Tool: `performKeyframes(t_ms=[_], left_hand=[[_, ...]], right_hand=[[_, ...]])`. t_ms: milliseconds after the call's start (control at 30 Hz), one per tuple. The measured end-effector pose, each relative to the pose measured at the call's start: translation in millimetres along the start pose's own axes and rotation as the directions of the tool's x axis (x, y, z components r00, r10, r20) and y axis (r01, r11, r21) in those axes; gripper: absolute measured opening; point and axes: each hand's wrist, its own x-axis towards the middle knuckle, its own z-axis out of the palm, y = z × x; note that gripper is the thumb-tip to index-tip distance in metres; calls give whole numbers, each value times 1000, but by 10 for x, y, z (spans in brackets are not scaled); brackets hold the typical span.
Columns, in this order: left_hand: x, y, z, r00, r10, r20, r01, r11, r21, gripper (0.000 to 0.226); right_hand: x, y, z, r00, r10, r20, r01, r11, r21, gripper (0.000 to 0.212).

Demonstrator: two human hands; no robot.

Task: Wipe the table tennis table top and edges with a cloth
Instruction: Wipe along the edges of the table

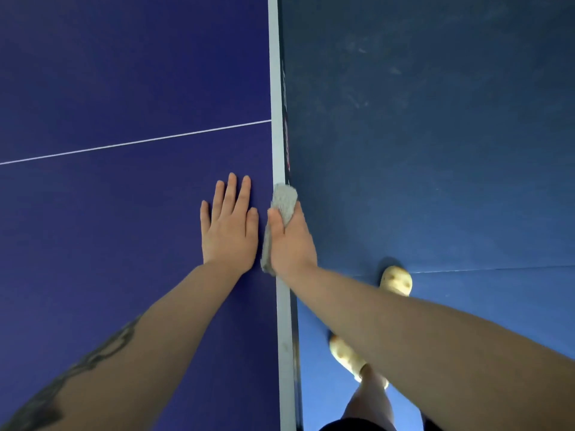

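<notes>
Yellow shoes [395, 279] beside table edge [278, 135]

cloth [281, 206]: grey, bunched, draped over table edge | table [124, 73]: blue top, white edge line

Head view, steeply down, near table edge [281, 306]

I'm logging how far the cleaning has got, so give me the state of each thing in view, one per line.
left hand: flat, fingers straight, resting on the table top.
right hand: grips the cloth, holding it against the table's edge.
cloth: grey, bunched, wrapped over the white edge.
table top: blue, its white centre line visible.
table edge: white border strip, partly under the cloth.
shoes: pale, on the blue floor.
</notes>
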Motion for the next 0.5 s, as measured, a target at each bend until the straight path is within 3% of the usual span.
performKeyframes(t_ms=[167,367,500], left_hand=[[451,25,-56,999,54,4,-54,998,16,54],[699,95,-40,996,-7,-86,3,999,-53,53],[663,93,-45,996,-5,-93,0,998,-56,53]], right_hand=[[-810,343,-40,999,8,46,-6,999,-43,65],[353,-93,-5,999,-20,36,19,999,40,68],[107,-77,14,1000,18,1,-18,998,66,64]])
